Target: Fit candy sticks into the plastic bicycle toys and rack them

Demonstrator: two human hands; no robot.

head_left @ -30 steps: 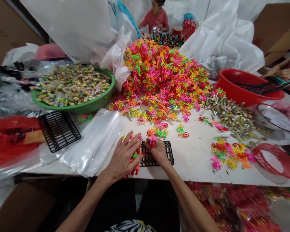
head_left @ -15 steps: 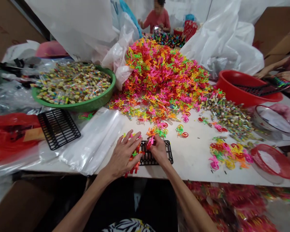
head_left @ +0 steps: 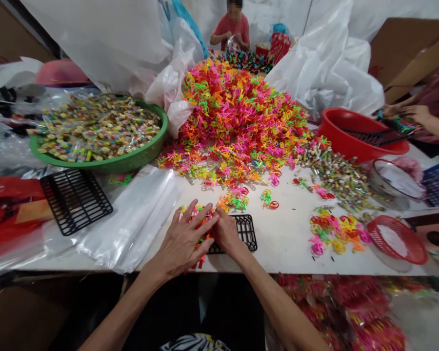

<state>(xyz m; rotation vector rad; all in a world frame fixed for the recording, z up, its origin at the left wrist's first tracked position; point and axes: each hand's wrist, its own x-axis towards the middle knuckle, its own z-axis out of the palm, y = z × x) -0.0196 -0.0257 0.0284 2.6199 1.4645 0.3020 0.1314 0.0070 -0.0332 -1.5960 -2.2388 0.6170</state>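
Note:
A black plastic rack (head_left: 246, 232) lies near the table's front edge, its left part filled with small bright plastic toys (head_left: 198, 261). My left hand (head_left: 185, 239) rests flat over these toys with its fingers spread, hiding most of them. Beside its fingertips, my right hand (head_left: 227, 230) is closed and pressed down at the rack; its fingers cover the small toy it carries. Just beyond the hands lie a few loose green, orange and pink toys (head_left: 237, 202).
A large heap of bright toys (head_left: 241, 117) rises behind. A green basin (head_left: 131, 158) of small wrapped pieces and a spare black rack (head_left: 76, 200) are at left. On the right are a red basin (head_left: 336, 139) and a red basket (head_left: 420, 243). Two other people work nearby.
My right hand has moved left with the pink toy to the filled part of the rack, against my left fingertips. The left hand stays spread over the toys. The view has shifted slightly.

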